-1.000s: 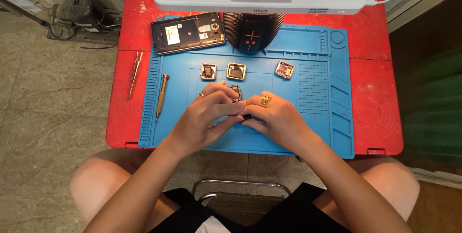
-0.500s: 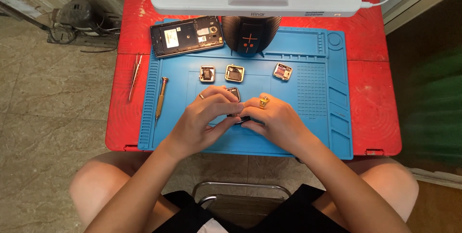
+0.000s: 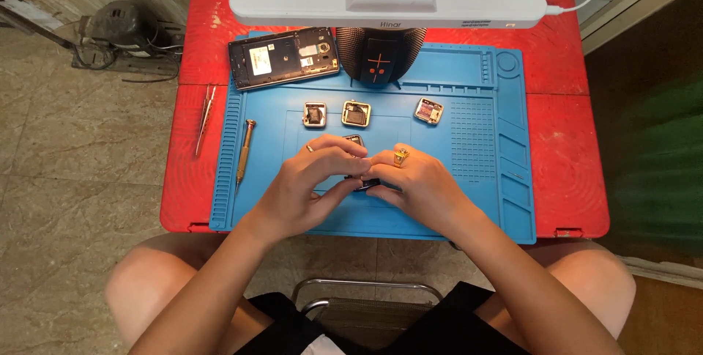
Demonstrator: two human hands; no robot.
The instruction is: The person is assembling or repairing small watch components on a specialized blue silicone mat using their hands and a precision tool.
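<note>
Both hands meet over the middle of the blue silicone repair mat (image 3: 469,179), which lies on the red plastic surface (image 3: 564,142). The left hand (image 3: 311,183) and the right hand (image 3: 417,186), which wears a gold ring, pinch between their fingertips a small dark square part (image 3: 364,182), most likely one more little case; it sits just above the mat, largely hidden by the fingers, so I cannot tell whether it is open or whole. Just beyond the hands, three small gold-rimmed square watch cases lie in a row on the mat: the left case (image 3: 315,115), the middle case (image 3: 356,113) and the right case (image 3: 428,110), all face up with their insides showing. That suggests these three are already opened and set aside, while the piece in the fingers is the one in work. A dark phone with its back cover off (image 3: 282,57) lies at the mat's far left corner, beside a round black speaker-like device (image 3: 379,58) under a long white bar lamp (image 3: 388,8). A slim screwdriver with a brown handle (image 3: 244,151) lies on the mat's left edge, metal tweezers (image 3: 205,117) beside it on the red surface, both untouched.
</note>
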